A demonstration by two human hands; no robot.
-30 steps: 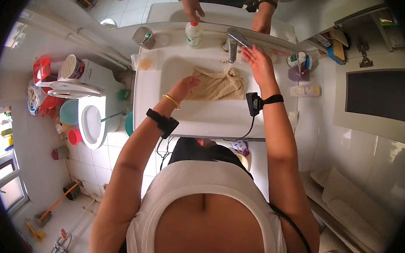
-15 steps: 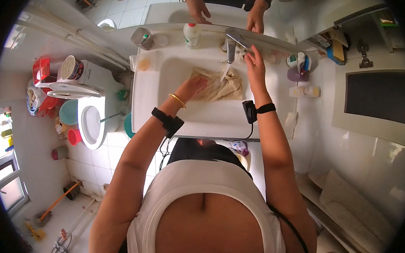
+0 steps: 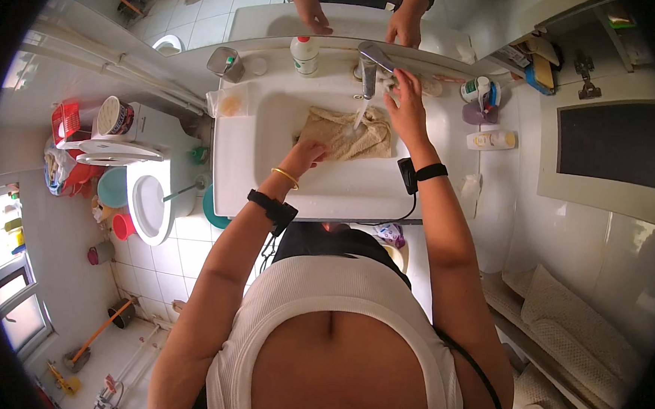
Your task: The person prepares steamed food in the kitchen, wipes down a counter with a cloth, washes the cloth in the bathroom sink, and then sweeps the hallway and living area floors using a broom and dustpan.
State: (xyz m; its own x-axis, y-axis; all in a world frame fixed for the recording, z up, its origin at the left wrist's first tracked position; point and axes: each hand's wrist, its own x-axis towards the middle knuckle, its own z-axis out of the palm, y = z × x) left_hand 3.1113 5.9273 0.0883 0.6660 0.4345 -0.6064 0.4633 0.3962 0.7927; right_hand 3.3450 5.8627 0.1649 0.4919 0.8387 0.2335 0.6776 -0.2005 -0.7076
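- Resting at the near side of the white ceramic sink (image 3: 249, 136), the left hand (image 3: 306, 157) has its fingers pressed together on the near edge of the beige knitted cloth (image 3: 347, 133).
- Lying mid-basin, the cloth is only partly spread and looks wet; washing seems under way, with wringing left.
- Reaching the chrome tap (image 3: 371, 63) at the far rim, the right hand (image 3: 405, 104) has its fingers apart; water runs.

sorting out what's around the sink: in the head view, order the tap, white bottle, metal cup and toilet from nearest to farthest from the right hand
1. Tap: just left of the right hand.
2. White bottle: further left, on the sink's back ledge.
3. Metal cup: at the ledge's left corner.
4. Toilet: on the floor, left of the sink.
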